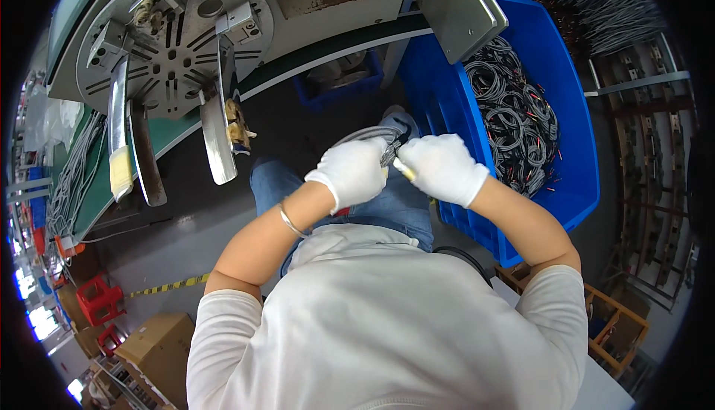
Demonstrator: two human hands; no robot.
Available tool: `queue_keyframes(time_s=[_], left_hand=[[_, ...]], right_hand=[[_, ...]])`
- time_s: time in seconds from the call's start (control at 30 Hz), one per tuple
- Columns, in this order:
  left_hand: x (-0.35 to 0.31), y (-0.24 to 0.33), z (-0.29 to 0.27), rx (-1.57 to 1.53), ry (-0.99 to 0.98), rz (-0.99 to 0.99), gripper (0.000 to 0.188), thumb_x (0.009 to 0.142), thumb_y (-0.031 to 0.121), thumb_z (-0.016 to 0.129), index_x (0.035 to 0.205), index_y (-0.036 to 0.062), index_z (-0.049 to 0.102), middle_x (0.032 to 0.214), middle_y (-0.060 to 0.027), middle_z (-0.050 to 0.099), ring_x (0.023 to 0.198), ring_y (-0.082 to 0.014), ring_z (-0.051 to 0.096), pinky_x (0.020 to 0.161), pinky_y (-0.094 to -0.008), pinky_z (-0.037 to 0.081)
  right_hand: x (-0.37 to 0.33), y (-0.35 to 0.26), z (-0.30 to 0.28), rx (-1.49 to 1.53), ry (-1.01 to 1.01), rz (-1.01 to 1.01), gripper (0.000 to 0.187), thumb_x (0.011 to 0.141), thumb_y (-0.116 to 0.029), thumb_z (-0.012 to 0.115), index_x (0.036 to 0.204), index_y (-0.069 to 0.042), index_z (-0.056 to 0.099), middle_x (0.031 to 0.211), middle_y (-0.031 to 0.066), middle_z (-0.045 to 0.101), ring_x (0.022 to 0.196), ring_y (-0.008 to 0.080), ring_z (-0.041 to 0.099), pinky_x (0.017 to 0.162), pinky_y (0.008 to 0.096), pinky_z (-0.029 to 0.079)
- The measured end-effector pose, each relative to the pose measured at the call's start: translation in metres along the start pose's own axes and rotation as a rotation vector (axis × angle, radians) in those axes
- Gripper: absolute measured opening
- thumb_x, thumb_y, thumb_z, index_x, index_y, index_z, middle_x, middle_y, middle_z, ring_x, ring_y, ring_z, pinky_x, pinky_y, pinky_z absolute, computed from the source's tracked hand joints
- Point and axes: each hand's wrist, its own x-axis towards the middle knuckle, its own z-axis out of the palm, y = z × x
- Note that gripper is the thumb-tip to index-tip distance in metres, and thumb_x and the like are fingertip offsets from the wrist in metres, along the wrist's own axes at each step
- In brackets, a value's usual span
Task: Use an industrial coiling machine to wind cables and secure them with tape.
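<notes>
In front of my body, my left hand [351, 172], in a white glove, is closed around a coil of grey cable [377, 134]. My right hand [442, 169], also gloved in white, is closed at the coil's right side. A black piece [403, 136] sticks up between the hands at the coil's edge. What the right fingers pinch is hidden by the glove; a yellowish patch shows at their tips. Up and to the left stands a round slotted metal plate [173, 75] with curved metal arms [216, 138] pointing toward me, apart from both hands.
A large blue bin [577, 134] at my right holds many coiled grey cables [514, 123]. A metal bracket plate [465, 26] juts over its edge. Loose grey cables [74, 175] lie on the green bench at left. Red stools [99, 300] and a cardboard box [158, 347] stand lower left.
</notes>
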Motion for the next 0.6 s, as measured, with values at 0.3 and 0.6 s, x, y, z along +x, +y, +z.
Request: queue_keyframes(time_s=[0.3, 0.6], left_hand=[[-0.005, 0.006, -0.053, -0.159, -0.272, 0.289, 0.018, 0.084, 0.021, 0.062, 0.091, 0.004, 0.061, 0.074, -0.0169, 0.063, 0.071, -0.0346, 0.063, 0.066, -0.0408, 0.05], [-0.004, 0.023, -0.049, 0.247, -0.211, 0.323, 0.018, 0.083, 0.021, 0.064, 0.091, 0.0065, 0.058, 0.07, -0.0137, 0.062, 0.064, -0.0341, 0.062, 0.058, -0.0428, 0.048]], right_hand=[[0.002, 0.005, -0.022, 0.128, 0.118, -0.172, 0.022, 0.072, -0.026, 0.072, 0.077, -0.009, 0.059, 0.067, 0.0076, 0.059, 0.066, 0.0251, 0.062, 0.058, 0.0369, 0.049], [-0.014, 0.006, -0.019, 0.163, -0.03, 0.0, 0.017, 0.077, -0.023, 0.067, 0.073, -0.01, 0.056, 0.066, 0.0107, 0.06, 0.061, 0.0273, 0.061, 0.053, 0.037, 0.047]])
